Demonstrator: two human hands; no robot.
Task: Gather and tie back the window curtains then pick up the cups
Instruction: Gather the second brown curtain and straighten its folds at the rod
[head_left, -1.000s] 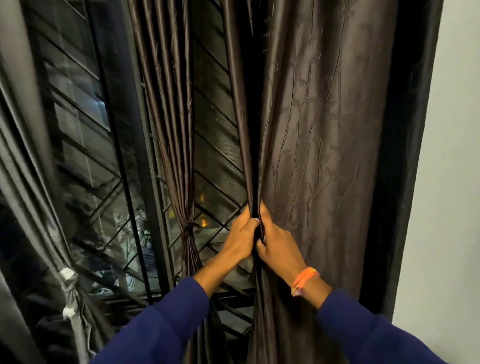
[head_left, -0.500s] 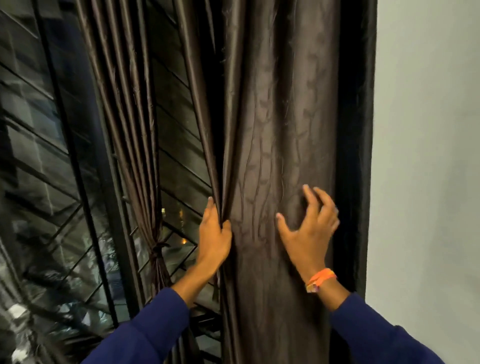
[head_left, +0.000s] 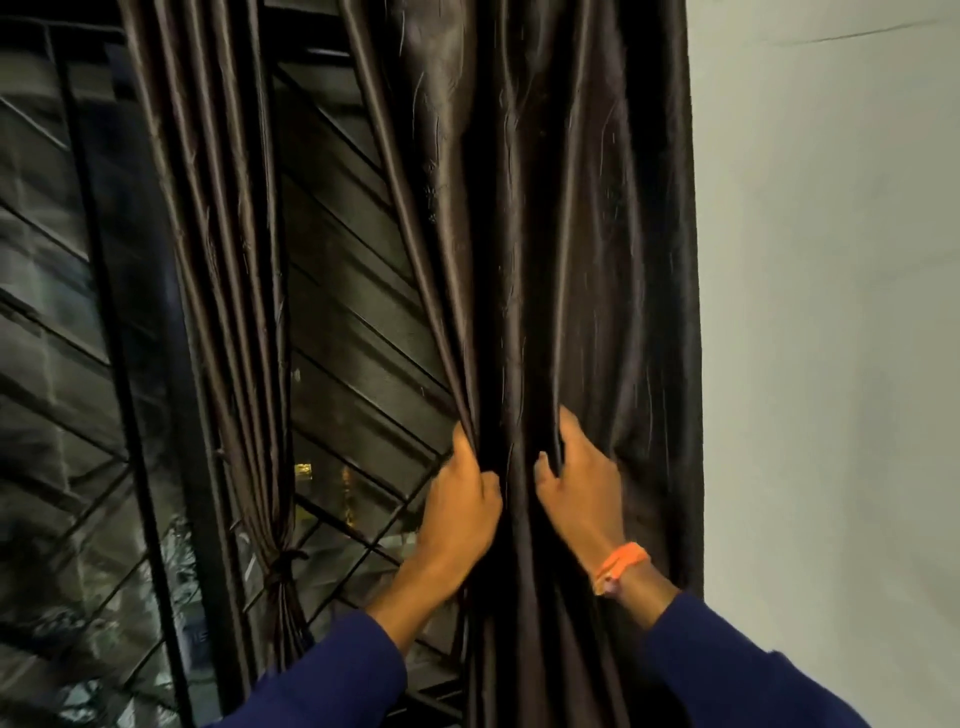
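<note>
Gripping the dark brown curtain from both sides, I had its folds bunched between my two hands. My left hand was curled around the left edge of the cloth, thumb pressed against the fabric. My right hand pinched a fold just beside it, fingers tucked into the pleats, an orange wristband showing above my blue sleeve. The curtain hung against the pale wall on its right. To my left, a second curtain hung already knotted with a tie before the window grille.
</note>
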